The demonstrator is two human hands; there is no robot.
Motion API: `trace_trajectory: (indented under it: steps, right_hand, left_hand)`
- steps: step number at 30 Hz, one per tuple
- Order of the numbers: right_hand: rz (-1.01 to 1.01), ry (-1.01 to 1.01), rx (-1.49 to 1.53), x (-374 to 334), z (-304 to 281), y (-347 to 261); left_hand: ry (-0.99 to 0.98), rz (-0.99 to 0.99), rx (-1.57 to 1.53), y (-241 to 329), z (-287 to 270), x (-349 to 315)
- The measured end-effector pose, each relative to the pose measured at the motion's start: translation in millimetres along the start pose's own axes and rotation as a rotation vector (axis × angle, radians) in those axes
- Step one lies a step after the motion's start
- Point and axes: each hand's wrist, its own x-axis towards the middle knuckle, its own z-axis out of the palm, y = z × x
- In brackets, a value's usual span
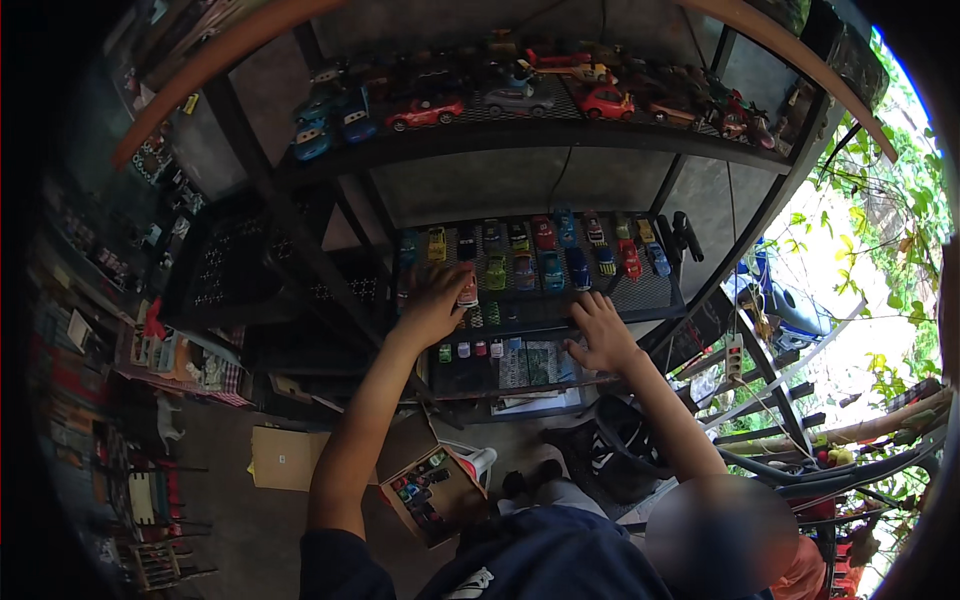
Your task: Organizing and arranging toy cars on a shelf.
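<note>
My left hand (432,312) is at the left front of the middle shelf, its fingers closed round a small red toy car (468,288). My right hand (603,338) rests by the front edge of the same mesh shelf (630,294), fingers spread and holding nothing. Rows of toy cars stand on this shelf, among them a yellow car (437,245), a green car (496,270), a dark blue car (577,268) and a red car (629,259) towards the right end.
Larger toy cars, such as a red one (425,113), fill the upper shelf. Below lies another shelf with several small cars and papers (540,365). An open cardboard box (455,515) of toy cars stands below on the left. A blurred person (720,535) is close at lower right.
</note>
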Motion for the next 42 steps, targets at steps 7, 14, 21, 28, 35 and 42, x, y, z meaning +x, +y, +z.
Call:
trace_trajectory:
  steps: [7, 14, 21, 28, 35, 42]
  right_hand:
    - [-0.004, 0.005, 0.002, 2, 3, 0]
    - [-0.026, -0.002, 0.031, 0, -1, 4]
    - [-0.020, -0.024, 0.079, -3, -1, 8]
    - [-0.067, 0.025, 0.108, -1, 1, 10]
    - [-0.035, 0.023, 0.120, -2, 1, 9]
    - [-0.030, 0.063, 0.103, -5, 1, 5]
  left_hand:
    - [0.021, -0.065, -0.008, 2, -4, 3]
    - [0.008, -0.174, 0.160, 6, -22, -17]
    - [-0.005, -0.219, 0.238, 8, -9, -17]
    - [0.072, -0.315, 0.238, 23, -14, -17]
    - [0.105, -0.515, 0.221, 42, -6, -40]
    - [0.078, -0.507, 0.252, 41, 3, -46]
